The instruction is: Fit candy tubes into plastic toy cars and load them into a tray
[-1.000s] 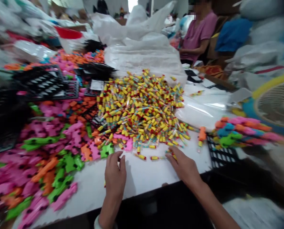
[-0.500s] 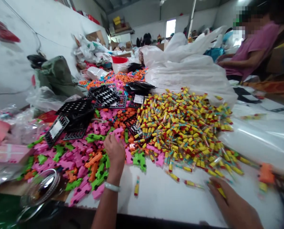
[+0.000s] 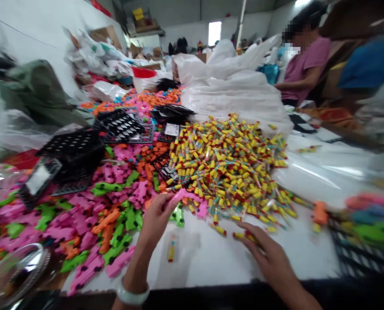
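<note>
My left hand (image 3: 158, 213) is closed, thumb and fingers pinching a pink toy car (image 3: 180, 196) just above the white tabletop. Behind it and to its left spreads a heap of pink, green and orange toy cars (image 3: 78, 219) with black wheels. Fingers bent, my right hand (image 3: 271, 252) grips a small yellow tube with red ends (image 3: 250, 237) at the near edge of a large pile of such tubes (image 3: 230, 163). Some of these show clear and blue parts. One single tube (image 3: 171, 249) lies on the table between my hands.
Black plastic trays (image 3: 72, 150) are stacked at left, more behind. A clear round container (image 3: 24, 267) stands at the near left. An orange toy car (image 3: 320, 213) lies at right, close to a black tray (image 3: 359, 254). Beyond the plastic sheeting (image 3: 233, 90), a person in pink (image 3: 314, 64) sits.
My left hand has lifted a pink toy car from the heap. My right hand has moved left, still holding a tube. The view has shifted to the right.
</note>
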`<act>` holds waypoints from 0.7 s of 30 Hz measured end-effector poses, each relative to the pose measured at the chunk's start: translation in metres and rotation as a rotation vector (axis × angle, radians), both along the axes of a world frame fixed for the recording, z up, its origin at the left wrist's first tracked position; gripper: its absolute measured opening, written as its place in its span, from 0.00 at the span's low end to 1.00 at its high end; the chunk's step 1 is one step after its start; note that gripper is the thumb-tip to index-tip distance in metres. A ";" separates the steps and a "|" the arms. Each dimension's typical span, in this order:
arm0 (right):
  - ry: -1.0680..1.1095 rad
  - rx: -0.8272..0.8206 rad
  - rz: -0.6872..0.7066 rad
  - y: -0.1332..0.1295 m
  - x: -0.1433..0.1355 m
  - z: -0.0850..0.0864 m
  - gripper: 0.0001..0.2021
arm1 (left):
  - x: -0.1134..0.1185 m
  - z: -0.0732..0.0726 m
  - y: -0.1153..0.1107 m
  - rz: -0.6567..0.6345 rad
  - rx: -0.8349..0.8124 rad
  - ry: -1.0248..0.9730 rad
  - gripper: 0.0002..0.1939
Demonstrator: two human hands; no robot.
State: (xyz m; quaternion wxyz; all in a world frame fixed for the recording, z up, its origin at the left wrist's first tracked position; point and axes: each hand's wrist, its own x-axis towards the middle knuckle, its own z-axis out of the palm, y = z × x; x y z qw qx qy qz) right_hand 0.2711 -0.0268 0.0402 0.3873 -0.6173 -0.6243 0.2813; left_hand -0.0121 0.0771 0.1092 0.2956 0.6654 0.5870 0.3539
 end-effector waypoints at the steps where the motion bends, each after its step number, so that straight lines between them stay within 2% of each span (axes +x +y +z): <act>1: 0.066 -0.022 0.027 0.002 -0.011 0.009 0.18 | 0.014 -0.003 -0.015 -0.088 -0.094 -0.076 0.17; 4: 0.258 -0.155 0.128 0.008 -0.036 0.021 0.20 | 0.051 -0.015 -0.053 -0.230 -0.291 -0.207 0.16; 8: 0.395 -0.247 0.142 0.002 -0.044 0.017 0.16 | 0.076 -0.033 -0.080 -0.248 -0.293 -0.271 0.15; 12: 0.314 -0.252 0.201 -0.010 -0.028 0.017 0.15 | 0.080 -0.042 -0.090 -0.253 -0.283 -0.322 0.10; 15: 0.202 -0.178 0.275 -0.014 -0.013 0.017 0.16 | 0.080 -0.043 -0.093 -0.229 -0.299 -0.343 0.09; 21: -0.108 0.010 0.303 -0.010 -0.001 0.010 0.20 | 0.082 -0.044 -0.092 -0.270 -0.266 -0.285 0.09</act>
